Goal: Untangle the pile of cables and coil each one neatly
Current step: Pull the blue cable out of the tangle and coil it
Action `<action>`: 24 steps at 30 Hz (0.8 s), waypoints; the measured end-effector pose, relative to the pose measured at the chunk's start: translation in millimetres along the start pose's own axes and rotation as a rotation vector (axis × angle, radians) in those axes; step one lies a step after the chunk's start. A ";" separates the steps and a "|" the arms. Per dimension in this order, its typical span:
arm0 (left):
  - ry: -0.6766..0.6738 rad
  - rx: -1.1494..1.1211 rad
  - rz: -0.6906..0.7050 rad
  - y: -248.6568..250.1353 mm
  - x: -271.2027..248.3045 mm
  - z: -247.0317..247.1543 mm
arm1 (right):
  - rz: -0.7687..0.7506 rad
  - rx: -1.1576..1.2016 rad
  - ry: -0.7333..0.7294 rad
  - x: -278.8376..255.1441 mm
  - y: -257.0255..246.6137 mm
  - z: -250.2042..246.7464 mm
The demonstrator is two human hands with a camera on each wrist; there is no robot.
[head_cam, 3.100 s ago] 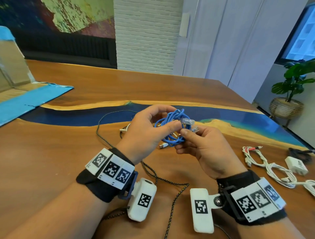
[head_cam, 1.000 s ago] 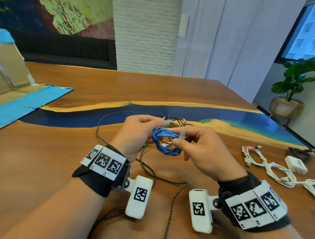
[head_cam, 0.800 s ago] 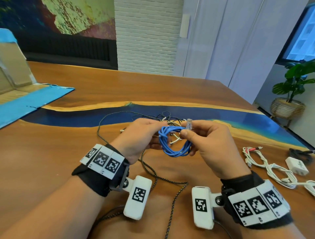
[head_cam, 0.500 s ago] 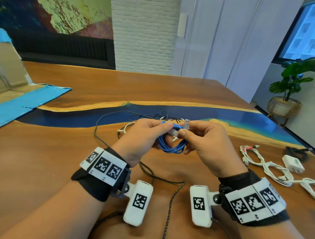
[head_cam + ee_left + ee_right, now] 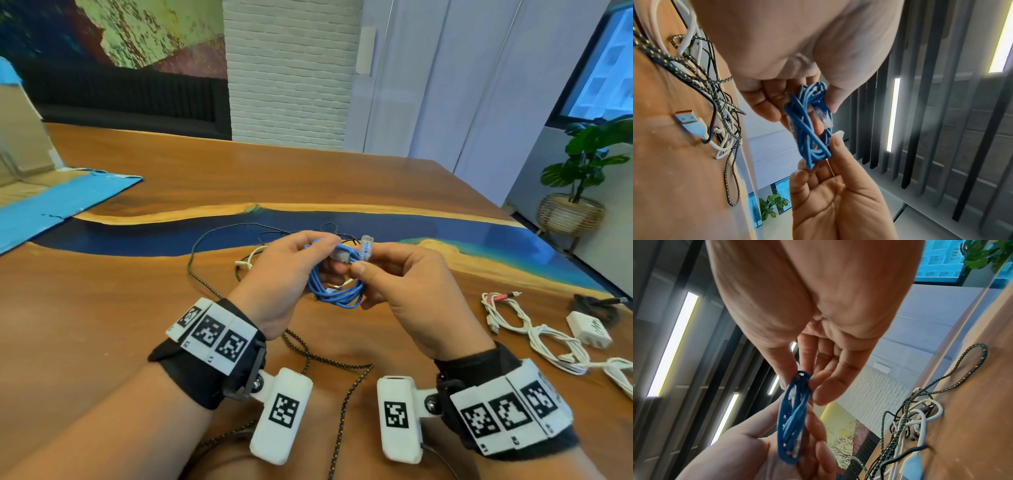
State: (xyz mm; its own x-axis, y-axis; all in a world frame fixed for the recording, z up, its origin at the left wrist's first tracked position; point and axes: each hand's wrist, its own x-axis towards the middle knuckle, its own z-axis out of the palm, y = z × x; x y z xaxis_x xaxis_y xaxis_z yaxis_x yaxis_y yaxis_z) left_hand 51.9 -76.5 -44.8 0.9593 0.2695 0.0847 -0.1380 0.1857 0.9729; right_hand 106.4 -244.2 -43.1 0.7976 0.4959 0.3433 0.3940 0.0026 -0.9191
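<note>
From the head camera, the blue network cable [image 5: 337, 291] hung as a small coil between both hands, above the table's [image 5: 102, 308] middle, the tangled pile [image 5: 253, 253] just beyond. The left hand [image 5: 277, 274] gripped the coil's upper left side; the right hand [image 5: 404, 287] pinched a clear plug [image 5: 366, 247], pointing up, beside the coil's top.

In the left wrist view, the coil's long axis ran from the left fingers [image 5: 766, 105] to the right fingertips [image 5: 836, 144], both curled on it.

The right wrist view showed thumb and forefinger closed on the loops' near end [image 5: 802, 378], remaining fingers loosely spread.
</note>
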 end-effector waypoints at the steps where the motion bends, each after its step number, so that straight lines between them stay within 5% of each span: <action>1: -0.012 0.043 -0.001 -0.7 0.1 0.0 | -0.002 0.009 0.006 0.3 -0.1 -0.3; 17: 0.057 -0.005 -0.093 -10.2 10.6 -3.8 | 0.028 0.060 0.133 7.4 -4.3 -26.0; 24: -0.045 0.030 -0.056 -29.3 24.3 -13.5 | 0.020 -0.076 0.350 5.0 -44.1 -105.8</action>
State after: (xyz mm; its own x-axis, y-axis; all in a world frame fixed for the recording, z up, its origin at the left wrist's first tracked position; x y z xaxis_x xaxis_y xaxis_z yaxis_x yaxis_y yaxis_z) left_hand 75.9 -62.6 -74.2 0.9755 0.2163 0.0388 -0.0770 0.1708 0.9823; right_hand 141.3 -333.7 19.6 0.9086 0.1682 0.3824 0.3986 -0.0751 -0.9140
